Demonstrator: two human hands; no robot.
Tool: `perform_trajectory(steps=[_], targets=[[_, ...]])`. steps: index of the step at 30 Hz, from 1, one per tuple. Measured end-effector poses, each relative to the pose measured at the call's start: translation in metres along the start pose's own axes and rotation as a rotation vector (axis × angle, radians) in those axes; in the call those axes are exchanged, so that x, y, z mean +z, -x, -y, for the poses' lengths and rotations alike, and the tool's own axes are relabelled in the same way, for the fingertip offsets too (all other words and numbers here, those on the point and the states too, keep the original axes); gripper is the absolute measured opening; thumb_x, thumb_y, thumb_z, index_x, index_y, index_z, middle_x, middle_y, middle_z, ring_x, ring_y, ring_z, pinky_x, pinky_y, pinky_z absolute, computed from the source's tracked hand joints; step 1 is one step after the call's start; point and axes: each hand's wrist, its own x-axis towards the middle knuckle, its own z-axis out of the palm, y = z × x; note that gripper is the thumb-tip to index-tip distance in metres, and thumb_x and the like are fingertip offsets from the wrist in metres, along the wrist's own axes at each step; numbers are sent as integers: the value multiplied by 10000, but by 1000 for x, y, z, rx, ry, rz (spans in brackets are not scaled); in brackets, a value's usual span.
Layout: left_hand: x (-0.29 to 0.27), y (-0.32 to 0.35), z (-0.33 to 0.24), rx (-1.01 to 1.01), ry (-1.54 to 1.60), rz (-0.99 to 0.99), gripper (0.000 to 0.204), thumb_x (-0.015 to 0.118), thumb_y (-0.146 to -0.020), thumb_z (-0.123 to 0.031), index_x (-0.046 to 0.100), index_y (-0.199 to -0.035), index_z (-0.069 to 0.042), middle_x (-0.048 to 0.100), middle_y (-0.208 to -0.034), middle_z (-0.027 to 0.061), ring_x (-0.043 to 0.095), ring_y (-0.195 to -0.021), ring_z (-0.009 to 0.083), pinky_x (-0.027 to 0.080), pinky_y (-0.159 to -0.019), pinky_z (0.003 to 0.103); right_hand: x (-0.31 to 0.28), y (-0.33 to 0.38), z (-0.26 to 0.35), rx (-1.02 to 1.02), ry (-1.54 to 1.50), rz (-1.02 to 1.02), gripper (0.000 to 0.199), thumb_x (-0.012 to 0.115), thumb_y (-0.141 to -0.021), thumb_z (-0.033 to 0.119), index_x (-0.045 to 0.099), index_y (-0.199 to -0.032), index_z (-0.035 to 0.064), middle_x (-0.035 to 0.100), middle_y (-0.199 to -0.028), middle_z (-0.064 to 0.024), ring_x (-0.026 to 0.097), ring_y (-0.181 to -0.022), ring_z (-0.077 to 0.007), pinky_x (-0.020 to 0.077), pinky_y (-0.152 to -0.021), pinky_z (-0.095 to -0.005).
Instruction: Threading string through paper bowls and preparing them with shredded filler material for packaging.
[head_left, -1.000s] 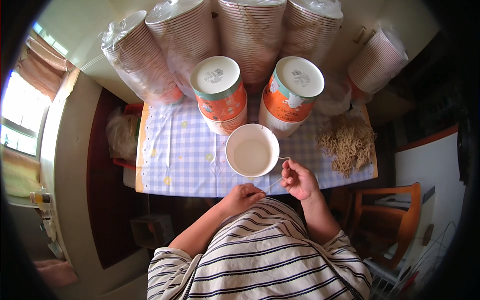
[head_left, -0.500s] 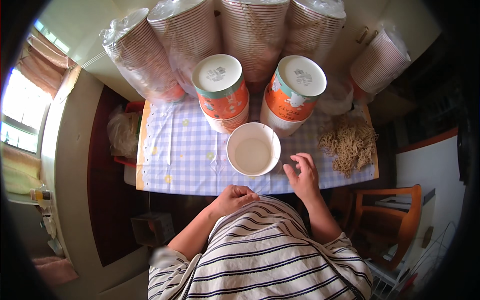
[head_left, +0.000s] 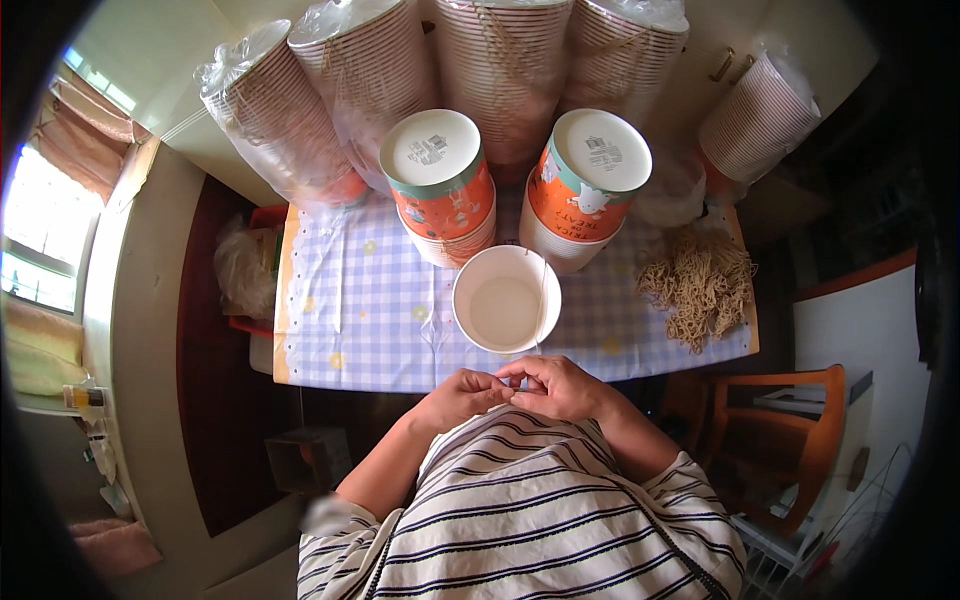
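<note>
My left hand (head_left: 465,397) and my right hand (head_left: 555,388) meet at the table's front edge, close to my striped shirt. Their fingertips pinch together, both closed on a thin pale cord (head_left: 542,300). The cord crosses the right side of an open white paper bucket (head_left: 505,300) and drops over its near rim towards my hands. Where it lies between the fingers is mostly hidden. The bucket stands mouth up just beyond my hands, and neither hand touches it.
Behind the bucket stand two stacks of upturned orange-and-green paper buckets, left (head_left: 440,195) and right (head_left: 588,190). Tall plastic-wrapped stacks (head_left: 500,80) line the back. A tangled heap of beige cords (head_left: 700,288) lies right on the checked tablecloth (head_left: 375,330). A wooden chair (head_left: 775,430) stands lower right.
My right hand has moved left and down from beside the bucket to meet my left hand, its fingers closing. The cord now runs across the bucket's right side. The bucket has stayed in place.
</note>
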Motion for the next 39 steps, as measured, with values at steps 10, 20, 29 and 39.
perform_trajectory(steps=[10,20,29,39], targets=[[-10,-5,6,-33,166,-52,342,487,-961,-312,663,-1007,-22,527,-678,-30,380,-599,52,320,-552,176,-2,-3,-9,-215,167,-277,57,654,-772,23,632,-824,16,623,-764,-95,611,-673,-203,478,-603,-289],[-3,-6,9,3,-5,-107,246,568,-928,-245,665,-980,-26,586,-757,-24,437,-649,39,355,-565,183,1,-3,-9,-267,283,-307,62,643,-768,14,624,-827,19,615,-787,-96,614,-704,-241,495,-630,-318],[5,-3,8,66,-66,-273,138,635,-869,-109,664,-910,20,654,-796,13,562,-719,54,472,-655,205,10,-3,-12,-292,371,-351,116,645,-771,49,589,-873,53,583,-814,-78,605,-660,-264,499,-576,-337],[13,8,5,98,-173,-349,124,654,-841,-93,670,-868,27,649,-785,30,574,-711,58,475,-636,206,11,-3,-16,-428,502,-278,142,668,-739,48,573,-842,69,535,-774,-51,600,-622,-240,500,-535,-333]])
